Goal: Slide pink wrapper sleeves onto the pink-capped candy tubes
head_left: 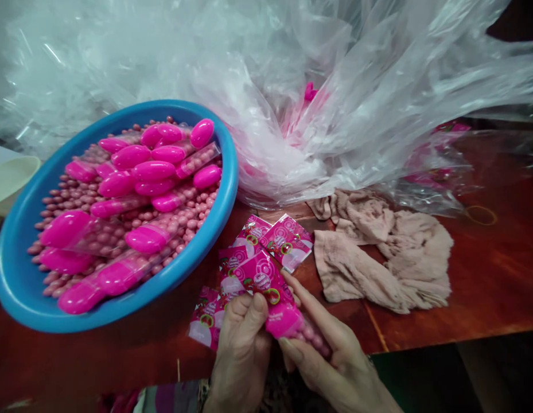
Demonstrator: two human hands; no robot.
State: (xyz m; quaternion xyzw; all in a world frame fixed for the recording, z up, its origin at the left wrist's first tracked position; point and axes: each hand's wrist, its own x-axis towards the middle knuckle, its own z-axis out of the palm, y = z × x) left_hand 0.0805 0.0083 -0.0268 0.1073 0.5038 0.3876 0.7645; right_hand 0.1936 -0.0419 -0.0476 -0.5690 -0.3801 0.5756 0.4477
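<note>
My left hand (244,344) pinches a printed pink wrapper (263,276) between thumb and curled fingers. In my right hand (330,350) lies a clear tube (311,334) of pink balls with a bright pink cap (284,320), its thumb and fingers closed around it. The wrapper's lower edge meets the capped end; whether the tube is inside it I cannot tell. More pink wrappers (290,241) lie loosely on the table just beyond my hands, and some (203,315) show to the left of my left hand.
A blue basin (229,189) on the left holds loose pink balls (77,195) and several pink-capped tubes (154,171). Crumpled clear plastic (266,155) spreads across the back, with pink items inside. A beige cloth (404,252) and a rubber band (481,215) lie on the red-brown table (477,287).
</note>
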